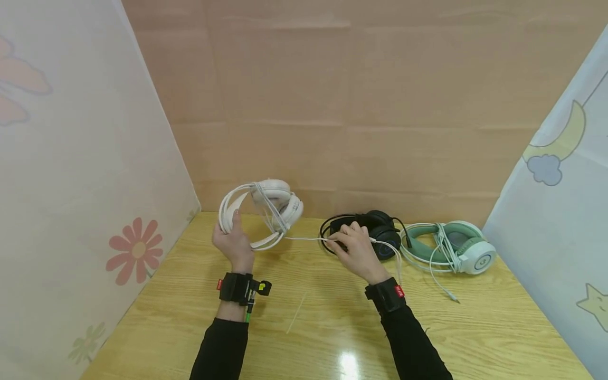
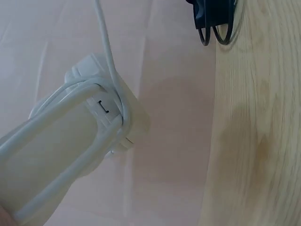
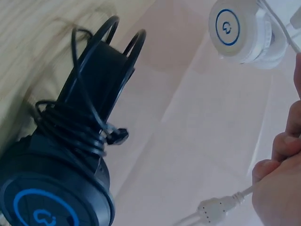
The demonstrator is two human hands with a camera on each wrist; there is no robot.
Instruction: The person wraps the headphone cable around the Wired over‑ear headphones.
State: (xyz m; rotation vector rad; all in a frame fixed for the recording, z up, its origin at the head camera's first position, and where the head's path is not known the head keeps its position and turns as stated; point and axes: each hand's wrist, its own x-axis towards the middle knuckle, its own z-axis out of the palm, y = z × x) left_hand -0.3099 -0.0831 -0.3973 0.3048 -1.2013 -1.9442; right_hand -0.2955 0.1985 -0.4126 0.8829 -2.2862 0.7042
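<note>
Held up off the table at left is a pair of white headphones (image 1: 291,214), with its white cord wound around it. My left hand (image 1: 235,245) grips the headband. From the headphones a stretch of the white cord (image 1: 306,238) runs fairly straight across to my right hand (image 1: 356,253), which pinches it. Past that hand the cord continues to a white splitter (image 3: 214,209) and forks into thinner ends that hang down. In the left wrist view, cord loops cross the end of the white headband (image 2: 51,146); only a sliver of the left hand shows there.
Behind my right hand lie black headphones (image 1: 385,232) with a wrapped black cord. Right of them are green and white headphones (image 1: 470,250), their white cord bundled. All rest on a wooden table (image 1: 294,338) between a brown back panel (image 1: 342,105) and patterned side panels.
</note>
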